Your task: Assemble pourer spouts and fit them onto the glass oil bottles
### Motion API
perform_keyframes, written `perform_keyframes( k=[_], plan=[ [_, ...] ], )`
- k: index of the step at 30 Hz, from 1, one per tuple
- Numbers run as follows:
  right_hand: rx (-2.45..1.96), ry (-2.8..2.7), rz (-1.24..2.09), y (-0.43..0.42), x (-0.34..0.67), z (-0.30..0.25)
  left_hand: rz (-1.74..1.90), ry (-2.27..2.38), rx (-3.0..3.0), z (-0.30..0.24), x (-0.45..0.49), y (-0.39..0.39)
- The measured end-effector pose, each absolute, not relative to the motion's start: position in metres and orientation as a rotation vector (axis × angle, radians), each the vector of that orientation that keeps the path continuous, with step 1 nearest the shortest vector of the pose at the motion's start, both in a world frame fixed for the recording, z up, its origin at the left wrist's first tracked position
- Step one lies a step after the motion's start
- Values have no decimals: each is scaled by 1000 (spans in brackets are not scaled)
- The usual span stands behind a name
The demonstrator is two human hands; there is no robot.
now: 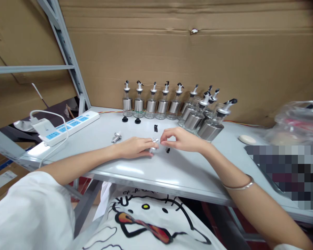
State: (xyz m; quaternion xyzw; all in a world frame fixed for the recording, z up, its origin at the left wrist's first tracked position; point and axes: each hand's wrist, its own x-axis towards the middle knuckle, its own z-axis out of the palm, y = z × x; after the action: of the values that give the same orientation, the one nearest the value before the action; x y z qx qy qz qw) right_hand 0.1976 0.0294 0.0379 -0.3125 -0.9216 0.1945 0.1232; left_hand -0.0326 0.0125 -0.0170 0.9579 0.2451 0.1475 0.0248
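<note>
Pourer cap: small, light, stiff metal-and-plastic (probably slippery), left hand pinching it; right hand fingertips pressed together at its tip.

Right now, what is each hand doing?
Left hand: closed on a small silver spout.
Right hand: fingertips pinched at the spout's top; what they grip cannot be told.

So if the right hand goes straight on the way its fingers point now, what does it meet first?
Probably the small silver metal pourer cap pinched in the left hand; the right hand has its fingertips pointing leftward at it, almost touching, though depth is unclear.
</note>
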Motion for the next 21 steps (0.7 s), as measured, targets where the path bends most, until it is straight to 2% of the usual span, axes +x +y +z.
perform_keyframes(
  k=[9,15,21],
  plan=[
    [-1068,-2889,754,39,209,33,428,723,2953,-17,-32,13],
    [-977,-2866,716,37,205,34,473,707,2929,-18,-33,13],
    [-1085,-2815,634,39,207,36,450,708,2949,-17,-33,13]
  ],
)
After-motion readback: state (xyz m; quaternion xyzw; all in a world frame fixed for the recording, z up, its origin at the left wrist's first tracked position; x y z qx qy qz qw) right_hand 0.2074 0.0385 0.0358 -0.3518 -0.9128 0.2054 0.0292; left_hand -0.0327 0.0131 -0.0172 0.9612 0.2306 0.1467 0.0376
